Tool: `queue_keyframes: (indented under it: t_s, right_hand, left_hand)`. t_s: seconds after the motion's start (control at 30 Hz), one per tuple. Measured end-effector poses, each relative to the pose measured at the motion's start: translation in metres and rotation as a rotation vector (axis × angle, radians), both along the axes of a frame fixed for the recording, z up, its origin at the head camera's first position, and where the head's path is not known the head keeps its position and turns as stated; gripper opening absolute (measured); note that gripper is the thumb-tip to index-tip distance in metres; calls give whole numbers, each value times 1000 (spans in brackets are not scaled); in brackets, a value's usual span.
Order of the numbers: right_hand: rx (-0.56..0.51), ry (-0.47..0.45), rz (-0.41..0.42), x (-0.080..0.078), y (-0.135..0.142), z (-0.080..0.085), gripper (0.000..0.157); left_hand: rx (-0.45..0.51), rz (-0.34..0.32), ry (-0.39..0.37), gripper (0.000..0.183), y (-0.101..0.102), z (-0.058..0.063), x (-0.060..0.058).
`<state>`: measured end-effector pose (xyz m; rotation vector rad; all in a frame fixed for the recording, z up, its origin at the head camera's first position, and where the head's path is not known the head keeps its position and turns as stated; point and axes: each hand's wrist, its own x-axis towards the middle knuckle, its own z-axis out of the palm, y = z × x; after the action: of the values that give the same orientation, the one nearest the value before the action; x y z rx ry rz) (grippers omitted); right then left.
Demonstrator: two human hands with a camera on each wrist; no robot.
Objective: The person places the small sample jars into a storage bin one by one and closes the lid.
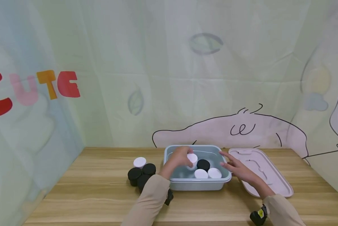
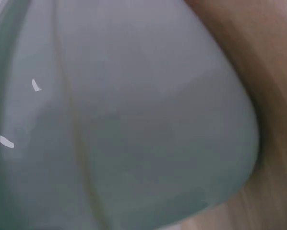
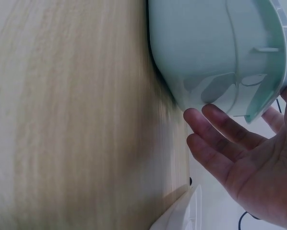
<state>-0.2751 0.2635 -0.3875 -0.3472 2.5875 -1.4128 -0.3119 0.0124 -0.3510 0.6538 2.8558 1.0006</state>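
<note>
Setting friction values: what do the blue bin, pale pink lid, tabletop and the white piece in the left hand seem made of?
Blue bin: likely plastic, glossy; reflections, moulded ribs.
Pale pink lid: probably plastic, satin; moulded rim and recesses.
Tabletop: wood or wood-look laminate, low sheen; grain shows, core can't be told.
White piece: perhaps plastic, matte; even white, no sharp highlight.

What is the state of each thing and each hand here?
blue tub: uncovered, upright
pink lid: off, lying flat
left hand: gripping white cylinder
right hand: fingers extended, at tub's rim
cylinders in tub: tops upward
cylinders beside tub: standing
</note>
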Motion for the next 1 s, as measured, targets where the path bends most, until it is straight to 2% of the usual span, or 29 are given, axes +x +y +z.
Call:
queue_keyframes:
  t_s: [0.2,0.33,0.4,0.47,0.5,0.63,0.67,0.7,0.73,0.8,0.87,0.9,0.97,1.0]
  right_hand:
    - [12,-1,-18,0,-1,0,60]
    - [11,4,-16,0,-2,0,61]
    - [9,7,-14,0,-2,0,61]
    - [10,11,-6,1,-1,1,61]
    - [11,14,1,1,-1,1,61]
    - [8,14,6,2,-1,2,60]
    - [6,12,5,3,-2,2,61]
    - [9,11,7,3,-2,2,61]
    - [9,8,1,3,-2,3,61]
    - [11,3,-5,2,-2,3,60]
    - [15,-5,-15,2,-2,2,60]
    - [18,-5,-15,2,-2,2,60]
    - [19,-8,-20,2,-2,2,59]
    - [20,-9,-21,2,-2,2,59]
  left_hand:
    - [-46,-8,-2,43,4,-9,-1]
    - [-59,-26,-30,46,7,-12,0]
    - [-55,-48,-27,46,8,-17,-5]
    - [-60,-70,-25,47,9,-26,-15]
    - [-51,-99,13,46,10,-40,-28]
    - [-52,-143,29,49,17,-82,-67]
    - [-70,-151,57,50,19,-84,-66]
    - [-71,-171,95,48,21,-96,-76]
    - [-86,-169,90,49,24,-101,-79]
    - [-90,-202,147,46,27,-118,-92]
    - [-101,-217,208,46,30,-128,-99]
    - [-89,-231,186,44,31,-137,-109]
    - [-100,-232,156,43,31,-133,-105]
    - [-100,-241,175,42,31,-133,-104]
